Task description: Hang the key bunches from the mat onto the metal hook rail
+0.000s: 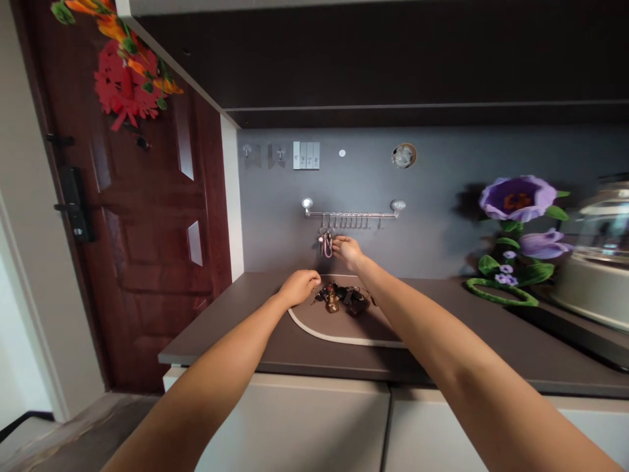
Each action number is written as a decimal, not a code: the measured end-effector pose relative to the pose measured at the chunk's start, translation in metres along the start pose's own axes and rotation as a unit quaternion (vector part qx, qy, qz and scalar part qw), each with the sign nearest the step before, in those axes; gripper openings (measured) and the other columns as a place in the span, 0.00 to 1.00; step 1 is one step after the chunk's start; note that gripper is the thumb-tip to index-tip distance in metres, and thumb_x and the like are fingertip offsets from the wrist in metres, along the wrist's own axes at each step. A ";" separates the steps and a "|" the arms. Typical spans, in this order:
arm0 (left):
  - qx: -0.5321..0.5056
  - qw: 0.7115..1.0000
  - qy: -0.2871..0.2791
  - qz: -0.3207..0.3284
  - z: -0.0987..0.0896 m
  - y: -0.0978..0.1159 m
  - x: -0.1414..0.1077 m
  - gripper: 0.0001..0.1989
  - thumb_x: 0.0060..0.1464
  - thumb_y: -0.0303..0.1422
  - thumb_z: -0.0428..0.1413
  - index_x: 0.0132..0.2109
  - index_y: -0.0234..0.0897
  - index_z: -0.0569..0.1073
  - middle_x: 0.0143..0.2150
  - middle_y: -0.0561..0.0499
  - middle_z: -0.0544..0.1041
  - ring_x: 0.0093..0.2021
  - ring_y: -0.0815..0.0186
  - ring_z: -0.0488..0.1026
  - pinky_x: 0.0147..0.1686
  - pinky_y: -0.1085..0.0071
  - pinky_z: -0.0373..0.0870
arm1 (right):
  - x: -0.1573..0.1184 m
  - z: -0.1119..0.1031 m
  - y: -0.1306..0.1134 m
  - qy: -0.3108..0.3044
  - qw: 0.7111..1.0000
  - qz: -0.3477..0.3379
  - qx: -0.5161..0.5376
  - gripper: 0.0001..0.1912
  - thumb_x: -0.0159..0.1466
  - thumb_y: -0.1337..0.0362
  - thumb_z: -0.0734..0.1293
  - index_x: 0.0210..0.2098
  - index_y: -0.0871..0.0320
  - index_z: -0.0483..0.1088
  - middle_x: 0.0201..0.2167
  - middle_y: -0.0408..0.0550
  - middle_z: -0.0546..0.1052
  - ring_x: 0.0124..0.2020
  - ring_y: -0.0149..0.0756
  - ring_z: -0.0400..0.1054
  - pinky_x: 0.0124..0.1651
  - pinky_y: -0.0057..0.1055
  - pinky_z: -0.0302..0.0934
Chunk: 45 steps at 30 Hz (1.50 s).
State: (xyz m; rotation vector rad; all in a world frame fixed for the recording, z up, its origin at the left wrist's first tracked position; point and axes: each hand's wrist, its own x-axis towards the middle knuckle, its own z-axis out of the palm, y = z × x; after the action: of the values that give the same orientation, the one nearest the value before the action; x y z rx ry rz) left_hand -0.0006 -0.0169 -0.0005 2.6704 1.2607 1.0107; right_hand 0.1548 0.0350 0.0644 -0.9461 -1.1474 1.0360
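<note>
Keys (323,237) with a pink loop (328,249) hang from the left part of a metal hook rail (351,215), near the centre of the frame. Right hand (347,252) reaches up from the lower right, its fingers bent and their tips right beside this bunch; I cannot tell whether they grip it. Left hand (299,287) comes from the lower left and hovers at or just over the left edge of a pale-rimmed mat (314,328), its fingers curled inward; whether they hold anything cannot be made out. Just right of it, a dark and brown pile of small items (350,295) lies on the mat, below the rail. The mat rests on a dark worktop (226,328) crossing the frame. Purple flowers (518,198) stand at the right, beside a glass-topped appliance (599,282). A dark red door (147,262) fills much of the left side, with a red ornament (126,85) at the upper left.
</note>
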 end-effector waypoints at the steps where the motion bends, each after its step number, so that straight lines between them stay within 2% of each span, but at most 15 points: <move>1: -0.001 1.000 -0.001 0.001 -0.001 0.000 0.000 0.11 0.53 0.30 0.45 0.34 0.34 0.72 0.29 0.50 0.74 0.29 0.69 0.68 0.31 0.75 0.60 | -0.003 -0.001 0.000 0.011 1.000 0.006 -0.005 0.06 0.53 0.75 0.59 0.28 0.58 0.62 0.23 0.41 0.69 0.22 0.22 0.62 0.31 0.23 0.60; 3: -0.002 1.000 -0.001 0.003 -0.001 0.000 0.000 0.11 0.53 0.29 0.45 0.35 0.34 0.72 0.29 0.50 0.74 0.29 0.69 0.68 0.32 0.75 0.60 | -0.008 -0.004 0.001 0.016 1.000 0.013 -0.014 0.08 0.52 0.75 0.59 0.31 0.58 0.63 0.27 0.42 0.71 0.25 0.23 0.63 0.34 0.24 0.60; 7: -0.008 1.000 -0.006 0.003 0.000 -0.003 0.000 0.11 0.53 0.30 0.46 0.37 0.34 0.72 0.33 0.49 0.74 0.32 0.69 0.69 0.34 0.75 0.61 | -0.022 -0.011 0.006 -0.018 0.999 0.001 -0.039 0.09 0.52 0.72 0.61 0.34 0.58 0.65 0.32 0.45 0.73 0.29 0.25 0.66 0.37 0.26 0.60; 12: -0.006 1.000 -0.020 0.018 0.001 -0.006 0.001 0.11 0.52 0.32 0.47 0.37 0.34 0.73 0.37 0.48 0.75 0.37 0.66 0.69 0.38 0.73 0.61 | -0.041 -0.022 0.024 -0.043 0.983 -0.087 -0.157 0.10 0.53 0.68 0.63 0.36 0.61 0.67 0.35 0.48 0.74 0.33 0.29 0.67 0.40 0.29 0.60; 14: 0.002 0.999 -0.028 0.020 0.002 -0.007 0.001 0.11 0.52 0.34 0.47 0.36 0.35 0.73 0.35 0.49 0.75 0.36 0.66 0.69 0.37 0.73 0.61 | -0.049 -0.028 0.032 -0.045 0.959 -0.140 -0.241 0.10 0.55 0.68 0.62 0.37 0.61 0.67 0.36 0.49 0.74 0.35 0.30 0.67 0.43 0.30 0.59; 17: 0.024 0.999 -0.031 0.014 0.003 -0.007 0.000 0.13 0.51 0.36 0.48 0.33 0.34 0.74 0.32 0.49 0.74 0.33 0.67 0.68 0.35 0.73 0.61 | -0.057 -0.034 0.040 -0.077 0.900 -0.202 -0.379 0.11 0.56 0.69 0.61 0.38 0.60 0.69 0.37 0.49 0.74 0.38 0.32 0.67 0.45 0.30 0.58; 21: 0.032 0.999 -0.034 -0.010 0.003 -0.006 -0.001 0.15 0.51 0.38 0.47 0.31 0.33 0.74 0.30 0.49 0.73 0.30 0.68 0.66 0.31 0.73 0.60 | -0.059 -0.034 0.043 -0.133 0.829 -0.252 -0.482 0.11 0.57 0.70 0.59 0.37 0.60 0.71 0.38 0.50 0.74 0.41 0.34 0.67 0.46 0.29 0.57; 28: 0.011 0.996 -0.074 -0.047 0.006 -0.006 -0.001 0.12 0.47 0.36 0.50 0.29 0.33 0.74 0.28 0.51 0.74 0.28 0.69 0.67 0.30 0.75 0.59 | -0.056 -0.026 0.044 -0.174 0.773 -0.243 -0.560 0.12 0.57 0.69 0.59 0.37 0.61 0.72 0.38 0.51 0.74 0.40 0.35 0.67 0.44 0.28 0.57; 37: -0.019 0.996 -0.061 -0.058 0.001 -0.005 -0.001 0.10 0.46 0.33 0.50 0.29 0.32 0.73 0.28 0.51 0.74 0.28 0.71 0.66 0.29 0.75 0.59 | -0.054 -0.025 0.043 -0.191 0.746 -0.240 -0.591 0.12 0.57 0.67 0.59 0.36 0.61 0.72 0.36 0.50 0.75 0.37 0.34 0.67 0.40 0.25 0.56; 45: -0.139 0.987 -0.005 -0.074 -0.004 -0.007 0.001 0.09 0.48 0.34 0.51 0.30 0.31 0.71 0.26 0.52 0.72 0.27 0.72 0.66 0.32 0.73 0.62 | -0.060 -0.022 0.038 -0.192 0.740 -0.232 -0.601 0.12 0.57 0.66 0.59 0.36 0.61 0.72 0.36 0.50 0.75 0.36 0.32 0.66 0.39 0.24 0.55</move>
State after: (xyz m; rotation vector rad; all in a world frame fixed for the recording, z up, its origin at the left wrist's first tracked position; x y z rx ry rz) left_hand -0.0068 -0.0128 0.0010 2.3346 1.1952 1.0638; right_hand 0.1654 -0.0145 0.0100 -1.3106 -2.3618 -0.0849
